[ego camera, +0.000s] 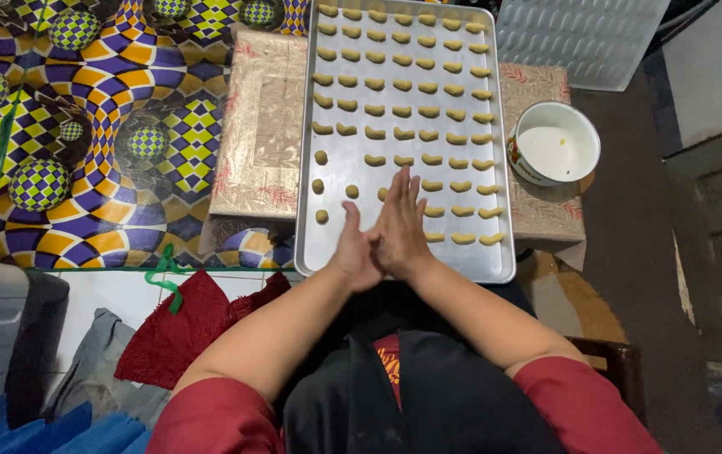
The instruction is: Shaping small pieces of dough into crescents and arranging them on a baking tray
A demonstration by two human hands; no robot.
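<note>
Shiny smooth metal tray (319,244), matt dough pcs (402,110), glossy enamel bowl (580,164).

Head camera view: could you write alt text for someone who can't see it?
Seen from above, a person presses the left hand and right hand palm to palm over a metal baking tray lined with rows of small crescent dough pieces and a few dough balls. A white bowl sits to the tray's right.

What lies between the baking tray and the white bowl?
In the head view, only a strip of the gold patterned cloth shows between the baking tray and the white bowl; nothing else lies there.
</note>
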